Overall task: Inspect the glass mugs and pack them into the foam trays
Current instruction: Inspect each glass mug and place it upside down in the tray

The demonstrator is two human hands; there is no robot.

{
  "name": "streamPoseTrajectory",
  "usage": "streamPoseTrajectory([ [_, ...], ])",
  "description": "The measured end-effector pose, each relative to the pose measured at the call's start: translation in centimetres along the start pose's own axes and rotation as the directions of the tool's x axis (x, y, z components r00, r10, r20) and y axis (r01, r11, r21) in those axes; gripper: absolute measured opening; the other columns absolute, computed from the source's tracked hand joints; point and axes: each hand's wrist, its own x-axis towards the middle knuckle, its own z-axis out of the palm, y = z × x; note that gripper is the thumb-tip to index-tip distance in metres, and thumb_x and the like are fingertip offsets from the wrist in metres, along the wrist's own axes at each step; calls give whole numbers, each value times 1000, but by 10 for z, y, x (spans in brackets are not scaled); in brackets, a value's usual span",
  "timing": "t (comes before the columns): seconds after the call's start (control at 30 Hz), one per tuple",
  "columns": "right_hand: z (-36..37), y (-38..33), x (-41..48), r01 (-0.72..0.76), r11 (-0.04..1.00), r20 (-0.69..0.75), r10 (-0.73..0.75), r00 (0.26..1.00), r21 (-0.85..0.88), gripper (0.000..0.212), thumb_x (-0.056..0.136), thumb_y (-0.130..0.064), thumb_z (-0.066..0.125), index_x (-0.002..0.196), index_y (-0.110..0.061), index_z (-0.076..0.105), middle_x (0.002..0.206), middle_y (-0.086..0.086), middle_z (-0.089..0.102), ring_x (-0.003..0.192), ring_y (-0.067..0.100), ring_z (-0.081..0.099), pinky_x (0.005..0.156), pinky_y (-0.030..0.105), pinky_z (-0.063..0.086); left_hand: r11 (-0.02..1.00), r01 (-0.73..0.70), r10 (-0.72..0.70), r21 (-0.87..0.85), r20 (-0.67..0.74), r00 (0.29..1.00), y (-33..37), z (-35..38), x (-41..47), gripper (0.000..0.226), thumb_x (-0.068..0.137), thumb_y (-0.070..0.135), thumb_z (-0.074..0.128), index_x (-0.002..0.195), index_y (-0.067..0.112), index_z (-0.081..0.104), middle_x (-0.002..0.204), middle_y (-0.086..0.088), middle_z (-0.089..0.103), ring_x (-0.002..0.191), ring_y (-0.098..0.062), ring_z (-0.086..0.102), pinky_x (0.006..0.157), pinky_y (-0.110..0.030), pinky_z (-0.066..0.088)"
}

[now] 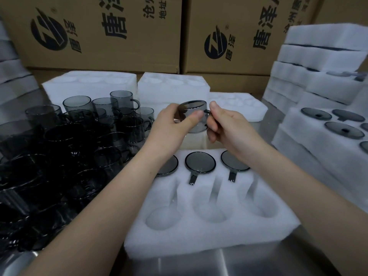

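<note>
While it hangs in the air between two hands, the smoky grey glass mug [197,125] shows itself see-through and dark-tinted, short and straight-walled, its thin dark rim tipped a little toward the person and its slim handle [207,111] pointing to their right. It is held above the far edge of the foam tray [199,238], clear of it.

The left hand [175,124] wraps the mug's body from the left, thumb laid across the near wall and fingers curled round the far side. The right hand [225,124] meets it from the other side and pinches the handle between the thumb on top and the curled fingers beneath. The mug fills the gap between the two hands.

Three seated mugs [200,162] fill the tray's far row, their handles lying in slots toward the person. A heap of loose mugs [79,136] crowds the steel table [239,261] to the left. Stacked foam trays [318,56] rise on the right, and printed cardboard boxes [99,32] stand behind.
</note>
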Motion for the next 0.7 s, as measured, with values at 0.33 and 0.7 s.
streamPoseTrajectory([
  [0.33,1,-3,-6,205,979,37,-204,978,-16,7,90,-15,61,87,-16,67,65,-3,56,50,11,46,56,21,41,977,140,-161,-162,-125,979,-3,-5,7,60,80,57,67,80,-3,65,60,0,57,58,-14,55,67,-35,56],
  [0.7,-4,-3,-6,130,981,58,-140,988,147,24,85,-34,55,78,-12,62,43,-17,45,43,5,31,52,22,29,995,75,-77,-67,-38,996,2,0,1,58,85,55,62,87,-3,68,60,-6,63,58,-20,58,76,-46,56],
])
